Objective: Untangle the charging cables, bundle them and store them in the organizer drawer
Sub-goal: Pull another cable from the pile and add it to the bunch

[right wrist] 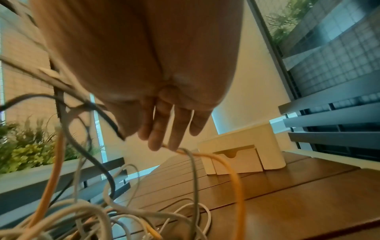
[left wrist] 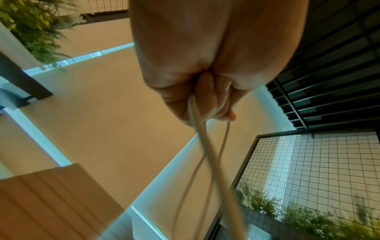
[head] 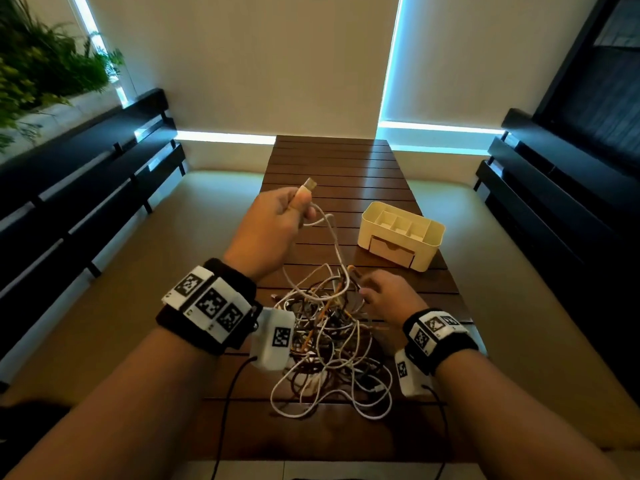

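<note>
A tangle of white, orange and dark charging cables [head: 329, 337] lies on the slatted wooden table [head: 332, 161] near its front edge. My left hand [head: 298, 209] is raised above the table and grips a white cable [head: 334, 237] just below its USB plug [head: 309, 184]; the cable hangs down into the tangle. The left wrist view shows my left hand [left wrist: 205, 105] curled round two strands of the white cable [left wrist: 207, 146]. My right hand [head: 372, 294] is at the tangle's far right side. Its fingers [right wrist: 162, 134] are nearly straight, with the tips touching an orange cable [right wrist: 236, 178].
A cream organizer [head: 401, 233] with open top compartments and a notched drawer [head: 391, 251] stands on the table to the right, beyond my right hand. Dark slatted benches flank the table at left [head: 104, 188] and right [head: 554, 188]. Plants [head: 41, 64] grow at far left.
</note>
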`<state>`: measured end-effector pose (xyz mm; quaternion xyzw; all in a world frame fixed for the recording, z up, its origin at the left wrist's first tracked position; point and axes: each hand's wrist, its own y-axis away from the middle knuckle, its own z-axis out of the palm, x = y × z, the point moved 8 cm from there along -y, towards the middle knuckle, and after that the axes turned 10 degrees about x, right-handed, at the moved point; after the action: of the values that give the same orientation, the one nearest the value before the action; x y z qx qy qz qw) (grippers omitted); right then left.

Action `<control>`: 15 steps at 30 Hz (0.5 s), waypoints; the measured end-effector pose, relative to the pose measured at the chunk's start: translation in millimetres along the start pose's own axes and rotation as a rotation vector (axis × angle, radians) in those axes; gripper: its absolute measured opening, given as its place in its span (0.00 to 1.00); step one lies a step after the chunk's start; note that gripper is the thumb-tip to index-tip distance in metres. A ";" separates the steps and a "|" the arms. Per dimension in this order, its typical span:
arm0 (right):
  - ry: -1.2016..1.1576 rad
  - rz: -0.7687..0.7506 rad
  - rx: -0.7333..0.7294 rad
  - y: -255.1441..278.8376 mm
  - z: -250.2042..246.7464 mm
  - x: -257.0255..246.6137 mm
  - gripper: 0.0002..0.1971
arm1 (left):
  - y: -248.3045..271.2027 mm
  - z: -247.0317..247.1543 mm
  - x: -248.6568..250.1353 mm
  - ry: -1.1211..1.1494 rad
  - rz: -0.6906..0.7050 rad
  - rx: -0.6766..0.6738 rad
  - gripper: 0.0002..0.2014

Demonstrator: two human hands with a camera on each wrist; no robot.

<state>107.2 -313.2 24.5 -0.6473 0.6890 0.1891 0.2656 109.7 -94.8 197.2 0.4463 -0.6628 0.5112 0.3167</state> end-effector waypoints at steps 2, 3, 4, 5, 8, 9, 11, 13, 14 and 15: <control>-0.004 -0.012 0.087 -0.6 -7.9 -2.8 0.16 | -1.5 -5.5 5.8 -0.081 0.030 0.011 0.19; -0.069 -0.024 0.164 -0.7 -17.7 -11.2 0.17 | -0.5 -5.1 6.6 -0.149 0.046 0.006 0.19; -0.175 -0.034 0.248 0.2 -30.5 -22.7 0.17 | 0.7 -3.6 5.1 -0.204 0.060 0.000 0.19; -0.304 -0.046 0.318 2.2 -43.4 -36.1 0.17 | 2.6 -1.3 3.3 -0.232 0.064 -0.006 0.18; -0.656 -0.129 0.338 12.1 -67.6 -89.9 0.12 | 7.4 9.9 -3.0 -0.255 0.066 -0.044 0.18; -0.715 -0.169 0.311 14.7 -69.3 -107.8 0.11 | 8.8 14.2 -2.5 -0.261 0.075 -0.070 0.17; -0.747 -0.249 0.260 18.7 -64.6 -134.3 0.08 | 10.7 21.9 1.2 -0.268 0.108 -0.127 0.16; -0.735 -0.252 0.226 20.4 -54.7 -141.7 0.06 | 11.8 23.5 4.9 -0.306 0.139 -0.159 0.16; -0.723 -0.233 0.212 20.6 -49.4 -139.2 0.06 | 11.7 20.4 7.1 -0.333 0.152 -0.152 0.16; -0.692 -0.220 0.201 20.1 -43.4 -133.7 0.08 | 11.0 13.9 11.0 -0.358 0.163 -0.122 0.16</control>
<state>84.8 -231.8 138.7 -0.5860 0.5000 0.2982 0.5636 95.8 -110.3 198.6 0.4550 -0.7721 0.4064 0.1779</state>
